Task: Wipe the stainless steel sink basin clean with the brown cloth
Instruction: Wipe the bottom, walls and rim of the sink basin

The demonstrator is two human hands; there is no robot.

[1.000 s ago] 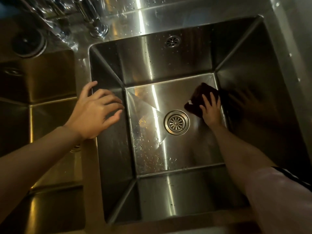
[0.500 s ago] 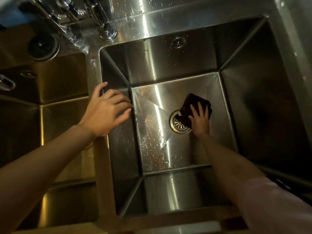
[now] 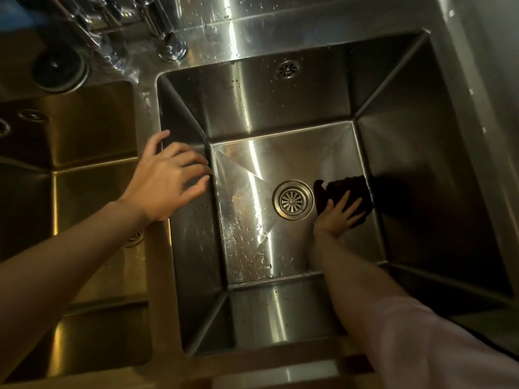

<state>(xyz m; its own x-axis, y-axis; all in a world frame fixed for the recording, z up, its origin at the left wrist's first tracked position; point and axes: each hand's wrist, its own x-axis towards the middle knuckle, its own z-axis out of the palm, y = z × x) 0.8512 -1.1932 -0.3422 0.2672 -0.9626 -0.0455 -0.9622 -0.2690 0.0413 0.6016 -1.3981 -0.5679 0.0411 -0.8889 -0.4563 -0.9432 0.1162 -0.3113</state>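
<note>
The stainless steel sink basin [image 3: 280,155] fills the middle of the head view, with a round drain [image 3: 293,199] in its floor and water drops on the left part of the floor. The brown cloth [image 3: 346,189] lies on the floor right of the drain, against the right wall. My right hand [image 3: 338,214] presses flat on the cloth with straight, spread fingers. My left hand [image 3: 168,178] rests on the divider at the basin's left rim, fingers loosely bent over the edge, holding nothing.
A second basin [image 3: 84,192] lies to the left beyond the divider. Tap fittings [image 3: 168,43] and a round black cap [image 3: 60,70] stand on the wet back deck. An overflow grille [image 3: 288,70] is set in the back wall.
My right hand has slid the cloth from over the drain to the right, against the right wall. Before that it had come from the back right corner. The left hand stays on the rim.
</note>
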